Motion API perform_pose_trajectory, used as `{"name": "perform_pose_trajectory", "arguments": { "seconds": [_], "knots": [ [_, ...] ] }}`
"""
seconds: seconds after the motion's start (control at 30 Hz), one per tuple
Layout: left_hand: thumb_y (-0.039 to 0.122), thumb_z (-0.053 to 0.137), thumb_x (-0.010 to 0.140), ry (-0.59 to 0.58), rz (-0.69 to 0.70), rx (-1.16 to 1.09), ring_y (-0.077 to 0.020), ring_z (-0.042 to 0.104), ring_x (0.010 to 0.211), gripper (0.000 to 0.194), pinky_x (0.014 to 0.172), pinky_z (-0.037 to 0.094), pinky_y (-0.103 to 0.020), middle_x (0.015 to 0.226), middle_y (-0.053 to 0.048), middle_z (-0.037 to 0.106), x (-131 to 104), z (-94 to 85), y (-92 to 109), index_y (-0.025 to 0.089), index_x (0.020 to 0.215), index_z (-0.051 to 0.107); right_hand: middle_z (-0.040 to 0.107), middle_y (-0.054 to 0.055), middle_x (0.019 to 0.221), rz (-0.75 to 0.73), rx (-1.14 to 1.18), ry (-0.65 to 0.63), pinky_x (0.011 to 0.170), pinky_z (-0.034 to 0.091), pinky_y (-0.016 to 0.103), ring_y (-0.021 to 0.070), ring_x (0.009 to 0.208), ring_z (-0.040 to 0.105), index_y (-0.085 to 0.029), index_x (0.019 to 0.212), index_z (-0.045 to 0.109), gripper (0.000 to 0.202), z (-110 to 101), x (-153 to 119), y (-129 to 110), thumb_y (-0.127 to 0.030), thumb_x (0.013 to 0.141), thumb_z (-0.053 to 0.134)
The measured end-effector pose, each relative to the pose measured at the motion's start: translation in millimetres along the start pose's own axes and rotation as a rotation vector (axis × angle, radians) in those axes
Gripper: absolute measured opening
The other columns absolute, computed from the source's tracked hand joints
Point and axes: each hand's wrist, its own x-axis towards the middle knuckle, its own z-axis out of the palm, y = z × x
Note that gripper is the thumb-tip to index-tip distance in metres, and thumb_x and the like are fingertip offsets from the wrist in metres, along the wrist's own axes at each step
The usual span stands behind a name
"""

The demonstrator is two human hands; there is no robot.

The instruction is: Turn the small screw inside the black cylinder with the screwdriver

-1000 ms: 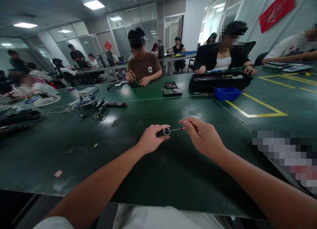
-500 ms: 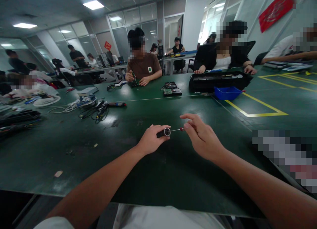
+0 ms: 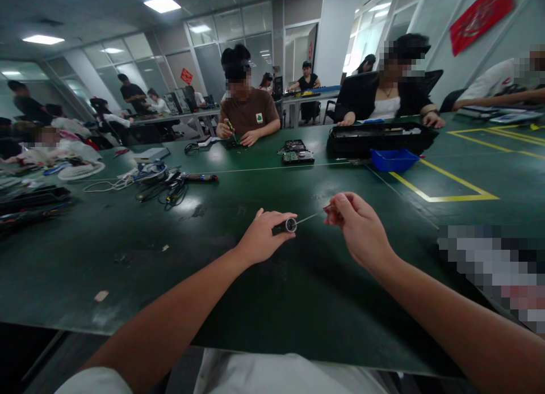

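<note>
Left hand (image 3: pixel 264 235): fingers wrapped round a black driver handle (image 3: pixel 284 226), steadying it over the desk (image 3: pixel 213 280).
Right hand (image 3: pixel 360 229): fingertips pinched on thin bit (image 3: pixel 310 217), lining it with the socket.

The right hand (image 3: pixel 360 232) has risen and closed: a second ago its fingers lay spread and level with the thin metal shaft (image 3: pixel 310 216), and now thumb and forefinger pinch the shaft's red-marked far end higher above the green table (image 3: pixel 264 303). The shaft, which ran level out of the small black cylinder (image 3: pixel 286 226), now slopes upward to the right. The left hand (image 3: pixel 264 238) has curled more tightly over the cylinder, hiding most of its black body.
</note>
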Motion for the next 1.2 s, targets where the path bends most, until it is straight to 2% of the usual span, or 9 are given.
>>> {"name": "perform_pose_trajectory", "arguments": {
  "seconds": [0.13,0.27,0.4,0.63,0.73,0.87,0.97,1.2],
  "knots": [
    [0.033,0.069,0.088,0.040,-0.011,-0.006,-0.0240,0.060,0.115,0.040,0.118,0.018,-0.059,0.120,-0.003,0.069,-0.6,0.6,-1.1,0.030,0.128,0.063,0.062,0.001,0.074,-0.163,-0.284,-0.024,0.065,0.047,0.033,0.0169,0.067,0.059,-0.022,0.090,0.057,0.025,0.3,-9.9,-10.0,-0.042,0.100,0.046],
    [0.031,0.070,0.087,0.048,-0.014,-0.005,-0.0249,0.059,0.117,0.040,0.118,0.016,-0.060,0.122,-0.004,0.068,-0.7,-0.5,0.5,0.030,0.127,0.063,0.063,0.001,0.076,-0.237,-0.378,-0.117,0.064,0.046,0.033,0.0172,0.069,0.061,-0.022,0.096,0.057,0.022,1.0,-14.6,-13.7,-0.040,0.100,0.047],
    [0.028,0.072,0.086,0.063,-0.047,-0.004,-0.0251,0.060,0.116,0.039,0.116,0.022,-0.058,0.122,-0.004,0.069,0.0,-1.7,2.0,0.029,0.124,0.065,0.064,0.001,0.078,-0.195,-0.262,-0.210,0.067,0.049,0.032,0.0165,0.071,0.062,-0.022,0.097,0.059,0.020,2.7,-12.8,-11.9,-0.040,0.099,0.051],
    [0.027,0.071,0.086,0.066,-0.061,0.009,-0.0251,0.060,0.114,0.038,0.116,0.024,-0.057,0.121,-0.004,0.069,0.5,-3.1,1.9,0.029,0.124,0.065,0.065,0.002,0.076,-0.034,-0.042,-0.228,0.067,0.051,0.033,0.0165,0.069,0.061,-0.019,0.098,0.065,0.028,4.4,-4.8,-4.9,-0.046,0.093,0.059],
    [0.027,0.071,0.086,0.077,-0.056,0.013,-0.0253,0.060,0.114,0.038,0.116,0.024,-0.057,0.121,-0.004,0.069,0.4,-3.4,1.3,0.028,0.124,0.065,0.065,0.003,0.076,-0.051,-0.115,-0.213,0.067,0.050,0.034,0.0172,0.070,0.062,-0.019,0.094,0.065,0.029,3.5,-5.6,-4.6,-0.046,0.094,0.056],
    [0.029,0.072,0.086,0.071,-0.054,0.013,-0.0253,0.059,0.115,0.039,0.116,0.023,-0.058,0.121,-0.003,0.069,0.0,-2.5,0.3,0.029,0.124,0.065,0.067,0.003,0.079,-0.140,-0.308,-0.218,0.069,0.050,0.034,0.0183,0.074,0.064,-0.020,0.099,0.064,0.025,2.9,-11.4,-6.8,-0.043,0.096,0.053],
    [0.031,0.072,0.086,0.063,-0.058,0.018,-0.0257,0.060,0.115,0.040,0.116,0.021,-0.059,0.121,-0.003,0.069,-0.3,-1.4,-0.7,0.031,0.125,0.065,0.069,0.003,0.080,-0.149,-0.342,-0.241,0.070,0.050,0.034,0.0188,0.075,0.066,-0.021,0.101,0.063,0.025,3.2,-15.2,-7.7,-0.043,0.097,0.051],
    [0.032,0.072,0.086,0.063,-0.055,0.022,-0.0258,0.059,0.116,0.041,0.116,0.022,-0.059,0.122,-0.004,0.068,-0.3,-0.6,-2.3,0.031,0.126,0.064,0.068,0.003,0.079,-0.179,-0.397,-0.180,0.065,0.048,0.033,0.0192,0.072,0.066,-0.021,0.099,0.063,0.027,2.0,-15.1,-7.7,-0.044,0.098,0.050]
  ]
}}
